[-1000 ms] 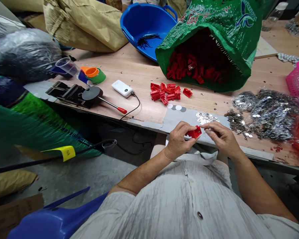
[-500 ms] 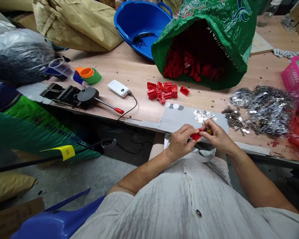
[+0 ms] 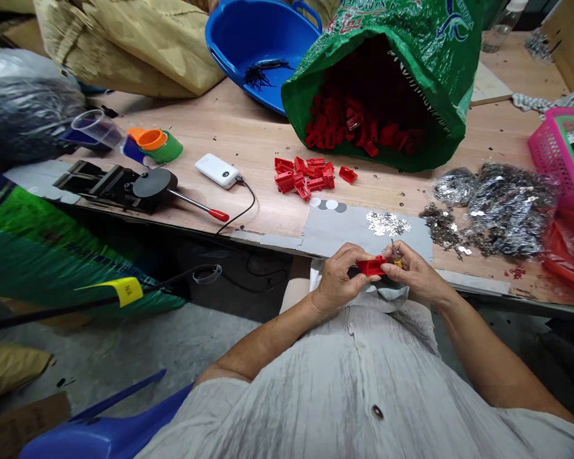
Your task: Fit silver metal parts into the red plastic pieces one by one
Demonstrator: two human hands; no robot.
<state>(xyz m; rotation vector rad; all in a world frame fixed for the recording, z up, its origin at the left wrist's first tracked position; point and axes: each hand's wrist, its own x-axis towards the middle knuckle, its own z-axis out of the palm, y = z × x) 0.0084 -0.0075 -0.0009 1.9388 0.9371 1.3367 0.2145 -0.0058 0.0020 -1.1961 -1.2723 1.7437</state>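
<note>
My left hand [image 3: 338,278] pinches a small red plastic piece [image 3: 371,265] just off the table's near edge. My right hand [image 3: 414,274] is closed against the piece's right end, gripping a thin metal tool with a yellow band [image 3: 395,253]. A little heap of shiny metal bits [image 3: 386,223] lies on grey card [image 3: 335,231] just beyond my hands. Farther back sits a loose pile of red plastic pieces [image 3: 304,176].
A green sack [image 3: 411,38] full of red pieces lies open at the back. A blue basin [image 3: 253,44], a white power bank [image 3: 217,171], a black lever press [image 3: 124,185], bags of metal parts [image 3: 504,207] and a pink basket [image 3: 555,153] stand on the wooden table.
My hands have drawn slightly closer to my body with the red piece. The right hand now presses the tool against the piece's end. The view has shifted a little.
</note>
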